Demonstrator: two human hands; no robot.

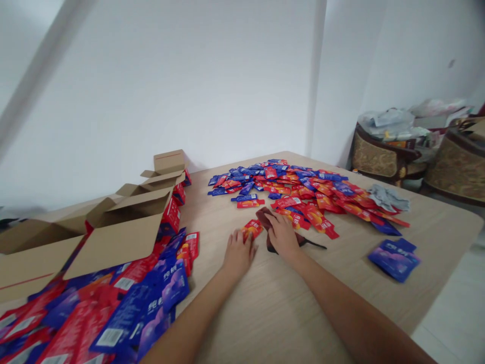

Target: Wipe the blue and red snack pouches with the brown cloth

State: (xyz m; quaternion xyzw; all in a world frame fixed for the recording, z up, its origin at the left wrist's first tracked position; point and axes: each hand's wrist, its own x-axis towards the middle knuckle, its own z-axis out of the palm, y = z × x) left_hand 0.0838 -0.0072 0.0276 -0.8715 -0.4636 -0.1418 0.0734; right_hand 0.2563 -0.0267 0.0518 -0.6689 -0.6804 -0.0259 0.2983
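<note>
Near the middle of the table, my left hand (238,252) rests with curled fingers on the near end of a red and orange pouch (253,228). Just right of it, my right hand (283,235) is closed around a dark brown, soft-looking item (264,216); its kind is unclear. More of that brown material shows beneath the hand, and a thin dark cord sticks out to the right. Beyond both hands spreads a heap of flat red and blue pouches (271,174). One blue pouch (394,259) lies apart at the right.
Open cardboard boxes (125,222) line the left side, flaps up. Many red and blue pouches (129,293) are piled before them. A grey cloth or glove (388,197) lies on the heap's right end. Beyond the table stand patterned chairs (377,154), one loaded with plastic bags.
</note>
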